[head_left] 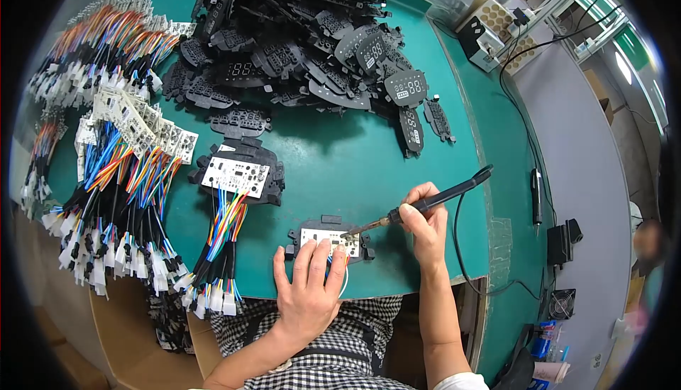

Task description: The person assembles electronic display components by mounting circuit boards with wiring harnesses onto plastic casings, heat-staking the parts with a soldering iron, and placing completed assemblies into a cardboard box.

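My right hand (426,228) is closed around the black handle of a soldering iron (443,197), tilted down to the left. Its metal tip meets the right part of a white circuit board (308,234), which sits in a black plastic housing (330,220) near the table's front edge. My left hand (310,289) lies over the front of that board, fingers stretched and spread, fingertips pressing on it. Coloured wires, partly hidden, come out beneath those fingers. Up and to the left lies a stack of black housings with another wired circuit board (236,176) on top.
A large heap of black plastic housings (284,56) covers the back of the green table (340,156). Bundles of wired boards (135,127) lie at the left. The iron's black cord (457,248) loops to the right, where a screwdriver-like tool (535,195) lies along the wall.
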### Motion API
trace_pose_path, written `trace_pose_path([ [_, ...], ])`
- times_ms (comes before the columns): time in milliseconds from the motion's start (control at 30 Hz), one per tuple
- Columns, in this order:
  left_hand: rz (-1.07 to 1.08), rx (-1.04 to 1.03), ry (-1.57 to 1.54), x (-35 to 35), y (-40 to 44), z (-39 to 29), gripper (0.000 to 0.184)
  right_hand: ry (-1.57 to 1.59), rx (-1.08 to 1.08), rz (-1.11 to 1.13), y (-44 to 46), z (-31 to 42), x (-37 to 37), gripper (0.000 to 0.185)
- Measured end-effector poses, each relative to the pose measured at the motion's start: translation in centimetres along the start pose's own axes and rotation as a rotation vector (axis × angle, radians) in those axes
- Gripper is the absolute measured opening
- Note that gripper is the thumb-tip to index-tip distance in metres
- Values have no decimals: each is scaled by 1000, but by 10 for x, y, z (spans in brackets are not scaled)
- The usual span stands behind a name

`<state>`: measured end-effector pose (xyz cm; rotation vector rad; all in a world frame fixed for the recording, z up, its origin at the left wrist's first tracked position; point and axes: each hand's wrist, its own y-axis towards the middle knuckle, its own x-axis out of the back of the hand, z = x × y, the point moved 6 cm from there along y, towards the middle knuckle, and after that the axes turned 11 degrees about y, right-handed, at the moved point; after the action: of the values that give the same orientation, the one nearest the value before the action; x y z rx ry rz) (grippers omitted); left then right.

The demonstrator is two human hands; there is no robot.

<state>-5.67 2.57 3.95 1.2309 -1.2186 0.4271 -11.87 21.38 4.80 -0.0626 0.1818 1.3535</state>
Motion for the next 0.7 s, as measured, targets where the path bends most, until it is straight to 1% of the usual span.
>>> trace_pose_path([
  [300,2,-4,11,-2,-2,0,32,37,125,39,-6,4,-1,19],
  [333,8,-14,4,-3,-3,0,48,37,126,41,-6,3,-1,19],
  [367,14,-25,-4,-5,-4,0,65,55,179,35,-6,4,0,18],
  [400,11,-23,-3,-5,-4,0,65,73,232,29,-6,6,1,18],
  [533,8,-18,-6,-6,-5,0,64,121,266,36,-7,12,1,18],
  [633,8,-21,-8,-6,-5,0,63,113,251,9,-8,14,-2,19],
  [700,23,-23,-8,-5,-5,0,63,85,163,-26,-9,11,-9,18],
])
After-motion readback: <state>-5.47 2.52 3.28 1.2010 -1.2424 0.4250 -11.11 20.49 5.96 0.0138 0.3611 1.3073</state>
